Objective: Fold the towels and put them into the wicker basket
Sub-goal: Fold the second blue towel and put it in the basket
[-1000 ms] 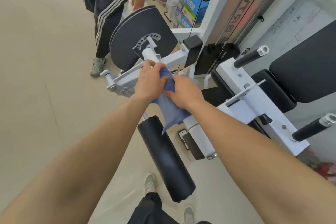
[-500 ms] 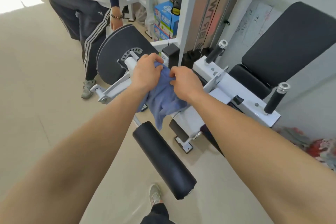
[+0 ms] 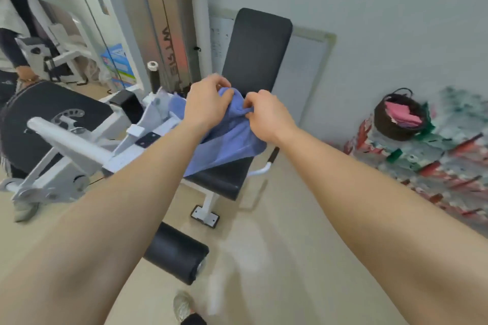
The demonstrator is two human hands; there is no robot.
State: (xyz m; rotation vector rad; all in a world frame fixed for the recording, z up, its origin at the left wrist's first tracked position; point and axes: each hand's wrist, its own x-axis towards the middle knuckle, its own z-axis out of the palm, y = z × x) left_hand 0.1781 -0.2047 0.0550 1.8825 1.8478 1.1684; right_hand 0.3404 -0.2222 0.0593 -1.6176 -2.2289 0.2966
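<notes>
- Head view: I see both of my bare forearms reaching forward, the hands close together over a weight machine.
- My left hand [image 3: 208, 104] has its fingers curled into the top edge of a blue towel [image 3: 229, 142] and grips it.
- My right hand [image 3: 266, 116] is just beside the left and pinches the same bunched edge, fingers bent into the cloth.
- The towel hangs from both hands and spreads out below them, in front of the black seat [image 3: 224, 177] of the machine; I cannot tell whether it touches the seat.
- The upright black backrest [image 3: 257, 53] stands behind my hands, against the wall.
- The wicker basket [image 3: 388, 130] is well apart from the towel, off to the right near the wall, on a red and green patterned sheet [image 3: 443, 166] that is too blurred to make out.
- Pink towels [image 3: 404, 113] lie inside the basket.
- A black roller pad [image 3: 177, 253] sits low between my arms, near my shoe [image 3: 183, 305].
- The machine's white frame [image 3: 71, 145] runs to the left, with a black round plate [image 3: 34, 116] behind it.
- Another person [image 3: 10, 45] stands at the far left edge, only partly in view.
</notes>
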